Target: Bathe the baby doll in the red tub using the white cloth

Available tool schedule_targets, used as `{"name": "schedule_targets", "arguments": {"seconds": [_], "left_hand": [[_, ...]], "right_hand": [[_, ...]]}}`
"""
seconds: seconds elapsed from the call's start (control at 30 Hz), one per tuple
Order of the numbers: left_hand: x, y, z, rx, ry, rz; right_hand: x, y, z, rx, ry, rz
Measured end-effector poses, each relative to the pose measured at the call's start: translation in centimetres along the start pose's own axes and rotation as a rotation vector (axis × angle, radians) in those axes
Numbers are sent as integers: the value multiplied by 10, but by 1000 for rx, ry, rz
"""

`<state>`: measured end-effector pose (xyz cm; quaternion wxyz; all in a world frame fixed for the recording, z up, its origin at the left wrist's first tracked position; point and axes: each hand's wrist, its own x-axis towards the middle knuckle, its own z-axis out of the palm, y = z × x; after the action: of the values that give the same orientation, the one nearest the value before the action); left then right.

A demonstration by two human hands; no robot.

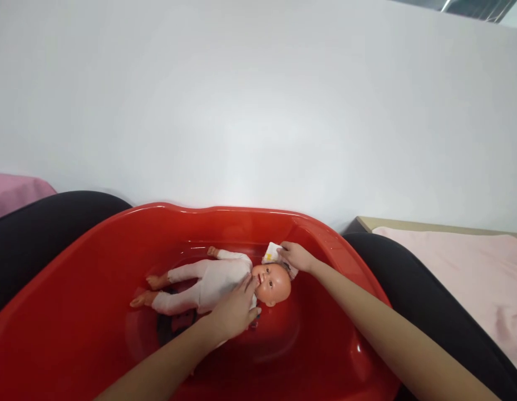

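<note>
A baby doll [225,281] in a white outfit lies on its back in a red tub [325,340], its bald head to the right and bare feet to the left. Across its upper chest and shoulder lies my left hand [237,309], fingers stretched toward the chin and thumb apart. My right hand [298,256] is closed on a small white cloth [272,252] with a yellow patch, beside the top of the doll's head. Part of the cloth hangs behind the head. Under the doll's legs shows a dark printed patch [164,328] on the tub floor.
Black padded edges [425,301] flank the tub on both sides. Pale pink fabric [462,262] covers a surface at the right, and darker pink fabric [16,192] shows at the left. A white wall [241,100] rises right behind the tub's far rim.
</note>
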<state>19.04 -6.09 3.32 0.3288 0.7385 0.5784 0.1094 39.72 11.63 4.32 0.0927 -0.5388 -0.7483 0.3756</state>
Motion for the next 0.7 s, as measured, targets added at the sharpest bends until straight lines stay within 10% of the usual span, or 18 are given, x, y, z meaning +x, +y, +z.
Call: {"name": "schedule_targets", "arguments": {"seconds": [0.7], "left_hand": [[1, -8, 11, 119, -95, 29]], "right_hand": [[14, -14, -1, 85, -163, -162]]}}
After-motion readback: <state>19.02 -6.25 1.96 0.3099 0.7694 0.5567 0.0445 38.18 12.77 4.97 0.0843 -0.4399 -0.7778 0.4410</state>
